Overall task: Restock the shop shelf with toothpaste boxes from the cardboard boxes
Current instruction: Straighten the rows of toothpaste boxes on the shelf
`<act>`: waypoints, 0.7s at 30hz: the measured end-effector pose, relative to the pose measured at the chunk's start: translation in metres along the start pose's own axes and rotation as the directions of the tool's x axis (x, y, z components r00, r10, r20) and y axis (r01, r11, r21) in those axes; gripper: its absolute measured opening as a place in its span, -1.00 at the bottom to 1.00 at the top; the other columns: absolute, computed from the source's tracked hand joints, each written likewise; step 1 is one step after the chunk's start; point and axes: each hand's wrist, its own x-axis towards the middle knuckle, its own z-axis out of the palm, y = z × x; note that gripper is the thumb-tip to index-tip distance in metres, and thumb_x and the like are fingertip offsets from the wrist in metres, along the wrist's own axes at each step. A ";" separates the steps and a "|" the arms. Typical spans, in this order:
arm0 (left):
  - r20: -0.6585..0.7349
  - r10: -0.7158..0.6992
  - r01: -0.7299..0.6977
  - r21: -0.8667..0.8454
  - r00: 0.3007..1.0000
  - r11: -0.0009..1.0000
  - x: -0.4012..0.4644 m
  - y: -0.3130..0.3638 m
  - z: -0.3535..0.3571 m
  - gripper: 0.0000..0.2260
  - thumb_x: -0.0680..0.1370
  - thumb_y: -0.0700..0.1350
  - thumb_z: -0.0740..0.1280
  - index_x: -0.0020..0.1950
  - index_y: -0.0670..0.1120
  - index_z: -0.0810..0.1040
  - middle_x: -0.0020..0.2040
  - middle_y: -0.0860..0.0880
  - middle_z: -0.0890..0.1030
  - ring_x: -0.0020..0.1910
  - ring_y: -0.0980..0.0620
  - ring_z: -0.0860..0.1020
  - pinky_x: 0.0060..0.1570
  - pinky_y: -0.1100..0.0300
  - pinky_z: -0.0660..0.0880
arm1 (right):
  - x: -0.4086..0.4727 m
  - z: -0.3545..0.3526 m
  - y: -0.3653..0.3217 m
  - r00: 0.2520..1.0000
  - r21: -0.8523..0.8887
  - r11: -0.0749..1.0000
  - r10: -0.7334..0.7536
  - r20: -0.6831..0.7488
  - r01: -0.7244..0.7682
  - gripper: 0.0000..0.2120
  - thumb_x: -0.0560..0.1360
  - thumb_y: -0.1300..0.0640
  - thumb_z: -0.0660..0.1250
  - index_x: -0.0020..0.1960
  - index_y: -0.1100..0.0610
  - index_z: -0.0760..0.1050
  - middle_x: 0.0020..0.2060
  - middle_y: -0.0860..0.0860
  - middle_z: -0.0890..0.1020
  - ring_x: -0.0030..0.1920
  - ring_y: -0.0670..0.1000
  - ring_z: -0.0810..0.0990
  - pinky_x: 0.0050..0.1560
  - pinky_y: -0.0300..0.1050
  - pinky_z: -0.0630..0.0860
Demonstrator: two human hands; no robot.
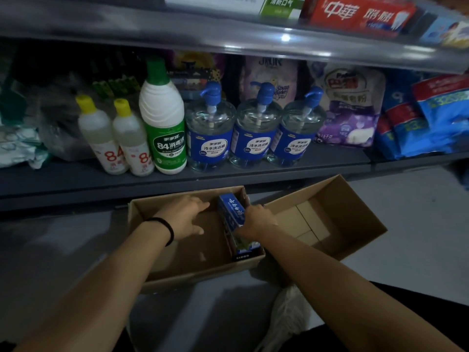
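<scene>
A single head-worn camera looks forward and steeply down from above the person's arms, facing a shop shelf [228, 179] head-on. It sits close: both forearms run in from the bottom corners and fill the lower half of the picture. The wide lens bends the shelf edges into curves toward the frame's sides. Two open cardboard boxes [355, 199] on the floor [50, 250] lie near the centre, just below the lower shelf's front edge. The upper shelf [177, 29] crosses the top, its goods cut off by the frame's edge.
</scene>
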 end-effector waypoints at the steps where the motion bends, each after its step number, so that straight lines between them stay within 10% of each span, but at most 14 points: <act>1: 0.003 -0.001 0.001 0.003 1.000 1.000 0.000 0.000 0.000 -0.33 0.48 0.05 0.40 0.52 0.00 0.19 0.48 -0.03 0.28 0.43 -0.01 0.27 0.40 0.11 0.25 | -0.002 -0.004 0.002 1.000 -0.010 1.000 -0.010 0.005 0.010 -0.51 0.42 -0.07 0.44 0.23 0.14 0.43 0.08 0.09 0.58 0.05 0.06 0.59 0.08 0.01 0.59; 21: 0.110 0.155 -0.168 0.126 0.982 0.978 0.044 0.056 0.006 -0.30 0.43 -0.08 0.46 0.51 -0.03 0.23 0.44 -0.05 0.33 0.40 -0.03 0.30 0.37 0.05 0.30 | -0.028 -0.098 0.074 0.939 -0.314 0.934 -0.252 -0.234 0.173 -0.54 0.42 -0.14 0.39 0.20 0.10 0.43 -0.04 0.03 0.52 -0.12 -0.02 0.45 -0.14 -0.12 0.44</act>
